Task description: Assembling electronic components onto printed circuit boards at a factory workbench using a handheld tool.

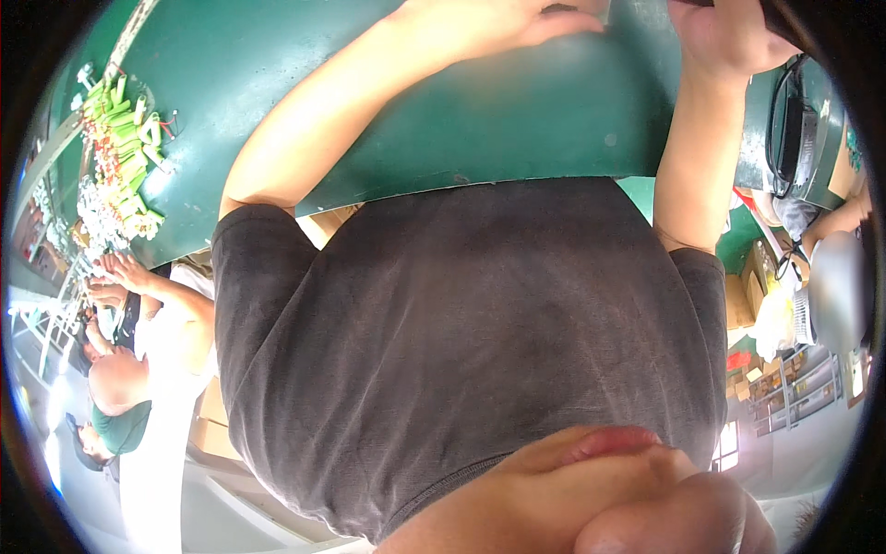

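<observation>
Both my hands reach over a green tabletop [517,120] at the upper edge of the picture. Most of the fingers of my left hand [531,20] are cut off there; its thumb points right, with a small dark gap above it. My right hand [729,39] is further right, its thumb sticking out sideways. A dark shape [783,17], too cropped to name, lies right beside that thumb. The frame does not show whether either hand holds anything.
At the left, a heap of lime-green sleeved pieces with thin wires [125,138] lies on the table beside another person's hand [125,274]. A black box-shaped device [805,138] with a looped cable is at the right. Cardboard boxes [749,286] stand beyond the right edge.
</observation>
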{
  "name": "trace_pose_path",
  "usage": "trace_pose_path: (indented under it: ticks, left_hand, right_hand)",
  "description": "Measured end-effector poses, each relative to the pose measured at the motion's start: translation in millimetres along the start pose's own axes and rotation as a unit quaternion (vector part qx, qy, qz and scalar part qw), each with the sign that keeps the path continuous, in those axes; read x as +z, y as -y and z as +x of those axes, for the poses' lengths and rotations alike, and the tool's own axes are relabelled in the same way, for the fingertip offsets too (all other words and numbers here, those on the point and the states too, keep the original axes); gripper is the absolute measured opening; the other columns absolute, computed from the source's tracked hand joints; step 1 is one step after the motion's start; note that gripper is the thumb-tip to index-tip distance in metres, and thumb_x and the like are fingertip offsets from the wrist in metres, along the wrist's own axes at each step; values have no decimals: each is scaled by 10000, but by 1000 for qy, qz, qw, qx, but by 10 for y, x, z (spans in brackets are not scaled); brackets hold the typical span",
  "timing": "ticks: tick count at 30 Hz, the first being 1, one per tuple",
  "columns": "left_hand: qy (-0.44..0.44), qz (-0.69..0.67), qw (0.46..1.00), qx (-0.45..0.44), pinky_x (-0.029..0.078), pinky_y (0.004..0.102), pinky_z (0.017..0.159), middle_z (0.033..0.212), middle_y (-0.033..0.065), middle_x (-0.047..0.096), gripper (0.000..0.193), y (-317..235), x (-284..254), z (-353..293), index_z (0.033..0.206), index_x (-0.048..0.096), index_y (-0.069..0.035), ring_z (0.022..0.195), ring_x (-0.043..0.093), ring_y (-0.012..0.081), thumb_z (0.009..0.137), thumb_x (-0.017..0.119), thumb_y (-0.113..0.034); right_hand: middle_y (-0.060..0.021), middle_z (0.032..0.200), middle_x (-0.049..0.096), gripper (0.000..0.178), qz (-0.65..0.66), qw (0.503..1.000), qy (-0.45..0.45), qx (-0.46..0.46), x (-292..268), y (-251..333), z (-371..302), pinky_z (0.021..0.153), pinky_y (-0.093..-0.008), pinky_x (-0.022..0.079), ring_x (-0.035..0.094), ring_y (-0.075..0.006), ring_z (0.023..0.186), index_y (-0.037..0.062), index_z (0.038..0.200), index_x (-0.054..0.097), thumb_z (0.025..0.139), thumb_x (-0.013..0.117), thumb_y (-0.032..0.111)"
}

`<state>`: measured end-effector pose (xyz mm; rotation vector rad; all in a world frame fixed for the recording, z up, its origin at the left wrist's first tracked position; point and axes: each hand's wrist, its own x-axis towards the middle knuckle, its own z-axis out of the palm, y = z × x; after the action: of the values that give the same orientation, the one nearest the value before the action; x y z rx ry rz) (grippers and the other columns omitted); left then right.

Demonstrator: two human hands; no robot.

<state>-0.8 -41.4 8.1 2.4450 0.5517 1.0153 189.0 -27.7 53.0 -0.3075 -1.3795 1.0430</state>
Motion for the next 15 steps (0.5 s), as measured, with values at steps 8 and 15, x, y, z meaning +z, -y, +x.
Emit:
trace_pose_path:
  ticks: [8, 15]
  left_hand:
    - [16, 27, 999, -26, 472, 461, 1042, 1352, 222, 535, 181, -124, -57, 39, 863, 780, -42, 1234, 520, 412, 731, 830, -157]
    - [33, 34, 997, -64, 505, 439, 1035, 1355, 169, 574, 272, -120, -26, 64, 944, 811, -118, 1252, 569, 351, 744, 888, -285]
  right_hand:
    - [-36, 755, 569, 423, -104, 991, -52, 71, 54, -63, -114, 538, -222, 413, 519, -85, 572, -17, 1221, 495, 848, 693, -4]
    - [-30, 833, 579, 375, -117, 992, -47, 25, -40, -73, -194, 644, -236, 438, 559, -98, 704, 15, 1213, 527, 893, 718, -21]
